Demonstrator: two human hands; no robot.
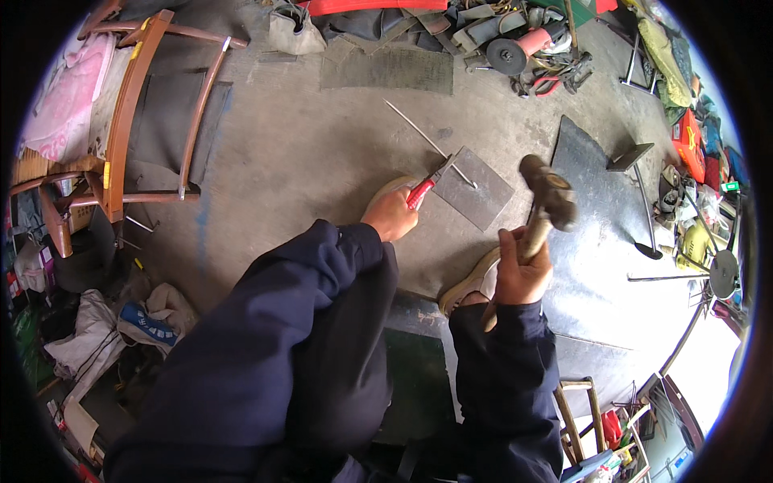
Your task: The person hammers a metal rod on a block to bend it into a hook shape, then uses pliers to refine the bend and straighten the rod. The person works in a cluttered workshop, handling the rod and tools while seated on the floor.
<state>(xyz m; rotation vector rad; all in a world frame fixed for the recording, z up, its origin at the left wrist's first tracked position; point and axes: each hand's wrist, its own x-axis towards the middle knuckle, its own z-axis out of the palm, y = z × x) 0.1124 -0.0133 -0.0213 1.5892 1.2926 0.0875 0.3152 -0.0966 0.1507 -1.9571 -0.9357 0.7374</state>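
My left hand [389, 214] is closed on red-handled pliers [419, 193], whose jaws grip a thin metal rod [414, 126]. The rod lies diagonally over a square grey metal plate [485, 199] on the concrete floor [282, 145], with a short hooked end at the lower right. My right hand [523, 274] is closed round the wooden handle of a hammer [552, 196], its dark head held to the right of the plate. My shoes [463, 282] show under both hands.
At left stand wooden chair frames [129, 97] and bags [88, 346]. Along the top lie an angle grinder [515, 53], tools [547, 84] and scraps [386, 68]. At right are a dark sheet [604, 290], metal stands [648, 211] and piled clutter [692, 153].
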